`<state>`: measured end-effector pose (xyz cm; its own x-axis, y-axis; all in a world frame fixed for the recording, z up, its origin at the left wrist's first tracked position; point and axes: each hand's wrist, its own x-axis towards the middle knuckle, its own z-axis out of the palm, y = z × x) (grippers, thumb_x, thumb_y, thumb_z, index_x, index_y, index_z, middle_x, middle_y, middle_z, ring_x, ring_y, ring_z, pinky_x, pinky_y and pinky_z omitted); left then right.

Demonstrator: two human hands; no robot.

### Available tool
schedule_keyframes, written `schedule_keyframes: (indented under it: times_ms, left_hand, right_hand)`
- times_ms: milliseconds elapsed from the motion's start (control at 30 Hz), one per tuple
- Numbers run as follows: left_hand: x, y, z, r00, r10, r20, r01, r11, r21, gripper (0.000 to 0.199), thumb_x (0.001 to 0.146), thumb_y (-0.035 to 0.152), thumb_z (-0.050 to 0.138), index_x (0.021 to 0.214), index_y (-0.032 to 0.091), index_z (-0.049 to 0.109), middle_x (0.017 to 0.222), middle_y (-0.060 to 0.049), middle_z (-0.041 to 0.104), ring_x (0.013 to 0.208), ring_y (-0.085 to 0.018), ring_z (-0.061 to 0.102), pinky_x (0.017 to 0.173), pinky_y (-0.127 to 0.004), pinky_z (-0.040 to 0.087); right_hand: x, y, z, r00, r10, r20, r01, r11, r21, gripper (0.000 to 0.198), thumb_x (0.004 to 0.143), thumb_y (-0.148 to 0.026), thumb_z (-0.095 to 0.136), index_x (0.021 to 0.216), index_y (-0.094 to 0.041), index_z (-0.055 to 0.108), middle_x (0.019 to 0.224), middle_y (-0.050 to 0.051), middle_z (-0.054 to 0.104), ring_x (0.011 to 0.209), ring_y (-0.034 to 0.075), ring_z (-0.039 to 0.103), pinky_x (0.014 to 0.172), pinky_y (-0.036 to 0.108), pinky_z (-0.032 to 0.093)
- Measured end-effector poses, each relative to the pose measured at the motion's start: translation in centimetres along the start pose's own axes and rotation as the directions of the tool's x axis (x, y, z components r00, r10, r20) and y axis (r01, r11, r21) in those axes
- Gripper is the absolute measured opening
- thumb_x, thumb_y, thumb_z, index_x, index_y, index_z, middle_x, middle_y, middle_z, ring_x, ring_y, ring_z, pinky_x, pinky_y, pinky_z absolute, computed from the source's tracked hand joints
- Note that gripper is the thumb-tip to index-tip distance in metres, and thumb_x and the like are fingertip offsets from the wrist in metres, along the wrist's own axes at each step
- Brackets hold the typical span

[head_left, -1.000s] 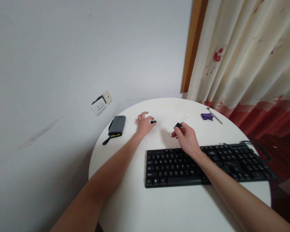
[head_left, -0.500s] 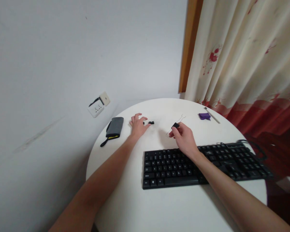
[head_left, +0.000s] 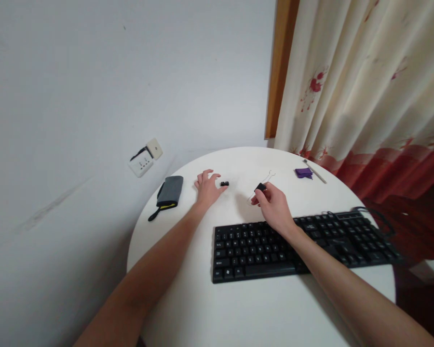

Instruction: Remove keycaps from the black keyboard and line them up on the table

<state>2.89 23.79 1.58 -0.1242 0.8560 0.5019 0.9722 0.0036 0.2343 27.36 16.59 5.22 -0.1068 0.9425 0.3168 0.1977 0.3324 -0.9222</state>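
Apparently the work is partway along: two small black keys point(head_left: 224, 183) lie loose toward eleven o'clock on the round white table point(head_left: 217, 313), though how many remain to handle on the keyboard point(head_left: 260, 250), at four o'clock from them, cannot be told. They sit at three o'clock from the left hand point(head_left: 207, 192), beside its widely parted, seemingly unladen thumb and forefinger, contact unclear, while the right hand point(head_left: 276, 205) pinches a black-handled wire tool point(head_left: 260, 187).

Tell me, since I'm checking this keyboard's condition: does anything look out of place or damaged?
Two black pieces, apparently keycaps, lie loose by the left hand, oddly apart from the keyboard. A dark scuff also mars the wall at left.
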Motion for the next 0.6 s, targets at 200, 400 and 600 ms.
schedule_keyframes:
  times_ms: [200,400,600]
  left_hand:
    - [0.2,0.8,0.4,1.000,0.005,0.007,-0.005,1.000,0.016,0.046,0.076,0.046,0.077,0.117,0.029,0.064,0.141,-0.008,0.045,0.125,-0.033,0.039,0.097,-0.047,0.036]
    - [-0.2,-0.3,0.1,1.000,-0.014,0.008,0.014,1.000,0.028,0.048,0.075,0.049,0.076,0.118,0.030,0.064,0.141,-0.008,0.045,0.126,-0.034,0.038,0.098,-0.048,0.036]
    - [-0.2,-0.6,-0.2,0.999,-0.046,0.020,0.045,0.998,0.041,0.047,0.077,0.046,0.075,0.120,0.030,0.063,0.142,-0.009,0.044,0.127,-0.035,0.038,0.099,-0.049,0.035]
  right_hand:
    - [0.0,0.1,0.0,1.000,-0.003,0.007,0.003,1.000,-0.009,0.018,0.091,-0.036,0.052,0.081,-0.021,0.053,0.072,0.005,0.070,0.068,0.019,0.069,0.065,0.031,0.050]
    - [-0.1,0.1,0.0,1.000,-0.002,0.006,0.002,1.000,-0.008,0.019,0.092,-0.036,0.052,0.082,-0.021,0.053,0.074,0.005,0.071,0.069,0.020,0.069,0.066,0.031,0.050]
    - [-0.1,0.1,0.0,1.000,0.006,0.013,-0.006,1.000,-0.005,0.019,0.091,-0.037,0.052,0.082,-0.021,0.053,0.073,0.005,0.071,0.069,0.020,0.069,0.066,0.031,0.050]
